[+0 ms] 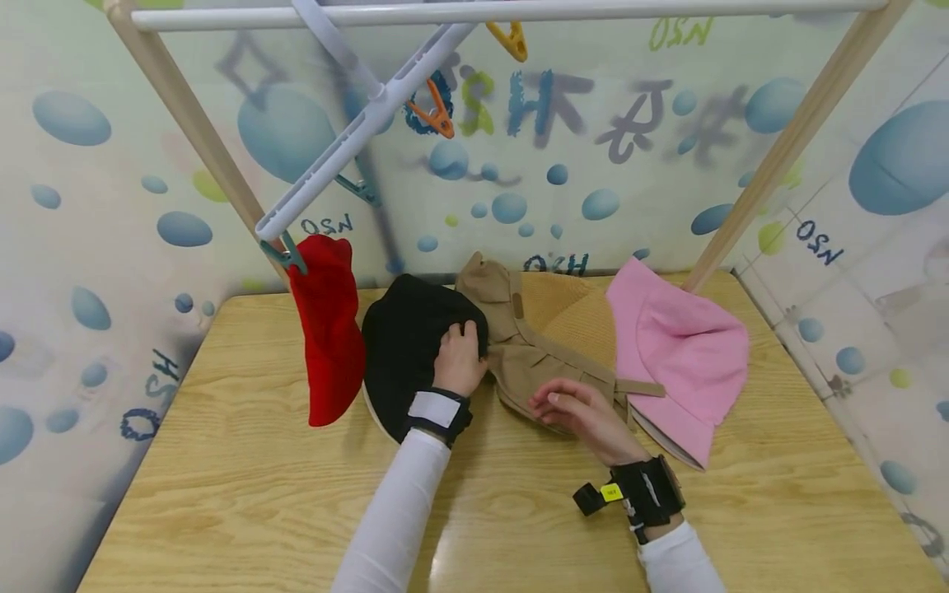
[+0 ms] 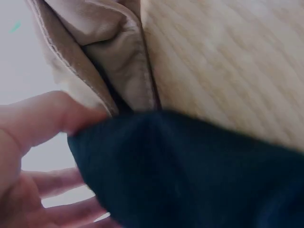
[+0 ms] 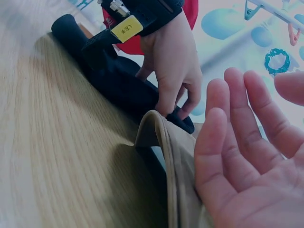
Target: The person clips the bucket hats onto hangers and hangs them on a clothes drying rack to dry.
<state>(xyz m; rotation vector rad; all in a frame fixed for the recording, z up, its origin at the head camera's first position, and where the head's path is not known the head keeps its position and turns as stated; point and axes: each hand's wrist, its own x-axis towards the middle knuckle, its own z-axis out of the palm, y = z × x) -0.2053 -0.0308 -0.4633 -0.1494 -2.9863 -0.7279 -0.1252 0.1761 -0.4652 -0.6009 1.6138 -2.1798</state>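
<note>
A black hat (image 1: 404, 346) lies on the wooden table. My left hand (image 1: 458, 361) pinches its right edge; in the left wrist view the thumb is on the near side of the black cloth (image 2: 190, 171) and the other fingers are partly hidden behind it. To the right lies a tan hat (image 1: 511, 362) with a woven straw-coloured section. My right hand (image 1: 589, 418) hovers above the tan hat's front edge, holding nothing. In the right wrist view its fingers (image 3: 251, 123) are loosely bent. Past it lies a pink bucket hat (image 1: 685, 346).
A red hat (image 1: 329, 329) hangs at the left from a teal clip (image 1: 285, 252) on a tilted white hanger (image 1: 371, 123). The hanger also bears orange (image 1: 437, 114) and yellow clips (image 1: 511, 41). A white rail (image 1: 593, 11) on wooden posts (image 1: 793, 156) spans above the table.
</note>
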